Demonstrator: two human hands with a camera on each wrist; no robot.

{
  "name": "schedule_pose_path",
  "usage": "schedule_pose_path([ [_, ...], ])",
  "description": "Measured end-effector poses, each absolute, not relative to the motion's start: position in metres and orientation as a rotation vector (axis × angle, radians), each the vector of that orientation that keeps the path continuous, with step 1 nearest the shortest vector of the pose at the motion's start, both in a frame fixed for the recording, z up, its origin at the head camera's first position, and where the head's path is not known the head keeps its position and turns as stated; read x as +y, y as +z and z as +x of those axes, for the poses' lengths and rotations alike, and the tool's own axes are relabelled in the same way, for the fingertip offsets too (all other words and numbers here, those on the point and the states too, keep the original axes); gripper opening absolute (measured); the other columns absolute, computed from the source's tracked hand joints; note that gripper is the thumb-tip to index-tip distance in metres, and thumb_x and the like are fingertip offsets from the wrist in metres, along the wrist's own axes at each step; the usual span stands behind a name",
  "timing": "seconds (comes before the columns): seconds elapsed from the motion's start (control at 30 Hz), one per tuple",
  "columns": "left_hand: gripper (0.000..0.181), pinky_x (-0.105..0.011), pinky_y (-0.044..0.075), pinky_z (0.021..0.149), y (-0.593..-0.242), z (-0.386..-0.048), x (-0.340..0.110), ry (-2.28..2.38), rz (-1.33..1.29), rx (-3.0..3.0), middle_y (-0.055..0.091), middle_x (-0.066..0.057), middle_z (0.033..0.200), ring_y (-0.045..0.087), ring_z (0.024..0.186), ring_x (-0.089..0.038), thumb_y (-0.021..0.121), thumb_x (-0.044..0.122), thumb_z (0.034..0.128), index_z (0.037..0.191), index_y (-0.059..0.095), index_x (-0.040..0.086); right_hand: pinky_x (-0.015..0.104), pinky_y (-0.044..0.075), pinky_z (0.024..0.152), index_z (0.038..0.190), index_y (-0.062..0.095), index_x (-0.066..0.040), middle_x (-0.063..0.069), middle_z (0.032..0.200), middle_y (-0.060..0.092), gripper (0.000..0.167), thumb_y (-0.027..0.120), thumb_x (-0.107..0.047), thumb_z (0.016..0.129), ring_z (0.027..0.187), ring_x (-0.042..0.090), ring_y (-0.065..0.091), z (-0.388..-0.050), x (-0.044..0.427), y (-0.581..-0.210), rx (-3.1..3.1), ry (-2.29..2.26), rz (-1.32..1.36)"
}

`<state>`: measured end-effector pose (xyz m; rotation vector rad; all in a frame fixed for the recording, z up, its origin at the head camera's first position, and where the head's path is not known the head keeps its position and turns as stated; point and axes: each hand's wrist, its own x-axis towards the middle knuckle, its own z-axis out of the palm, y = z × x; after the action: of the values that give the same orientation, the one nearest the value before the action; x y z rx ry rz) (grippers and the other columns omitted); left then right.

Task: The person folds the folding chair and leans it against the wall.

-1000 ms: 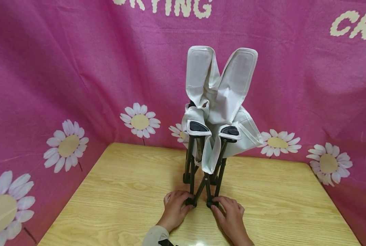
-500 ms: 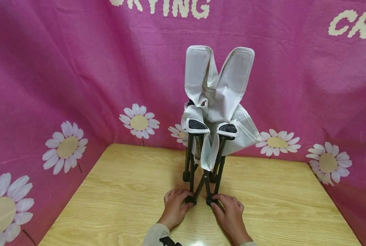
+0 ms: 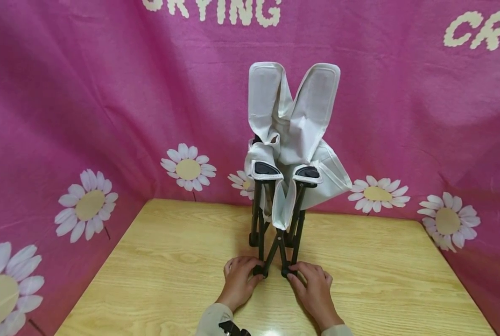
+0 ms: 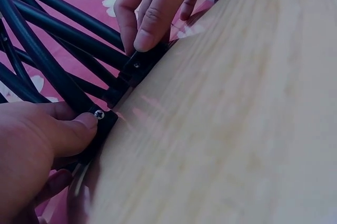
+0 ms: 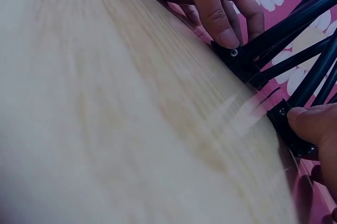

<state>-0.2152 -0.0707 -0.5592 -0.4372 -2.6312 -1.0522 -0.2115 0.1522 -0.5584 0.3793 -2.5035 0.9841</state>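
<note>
A small folding chair with white fabric and black tube legs stands upright, its frame mostly folded together and its fabric bunched. My left hand pinches the front left foot between thumb and fingers. On the other side, my right hand pinches the front right foot in the same way. A screw shows beside the left thumb in the left wrist view. In the right wrist view the right thumb presses on the black foot piece. Fingers behind the feet are partly hidden.
The chair stands on a light wood-grain table. Behind and to the sides hangs a pink cloth printed with white daisies and letters. The cloth meets the table's back edge close behind the chair.
The head view has shifted slightly, so the chair appears a little further left. Both hands keep their hold on the two front feet, with no clear movement of the chair.
</note>
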Motion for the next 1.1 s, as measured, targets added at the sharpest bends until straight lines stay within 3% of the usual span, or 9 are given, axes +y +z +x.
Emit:
schedule_pose_path([
  [1.1, 0.021, -0.057, 0.019, 0.101, -0.561, -0.231, -0.064, -0.985, -0.382, -2.572, 0.065, 0.004, 0.115, 0.049, 0.113, -0.023, 0.075, 0.021, 0.0825, 0.102, 0.069, 0.024, 0.052, 0.025, 0.088, 0.101, 0.071, -0.025, -0.001, 0.111, 0.07, 0.018, 0.076, -0.021, 0.084, 0.099, 0.024, 0.052, -0.231, 0.151, -0.558, -2.505, 0.984, 0.332],
])
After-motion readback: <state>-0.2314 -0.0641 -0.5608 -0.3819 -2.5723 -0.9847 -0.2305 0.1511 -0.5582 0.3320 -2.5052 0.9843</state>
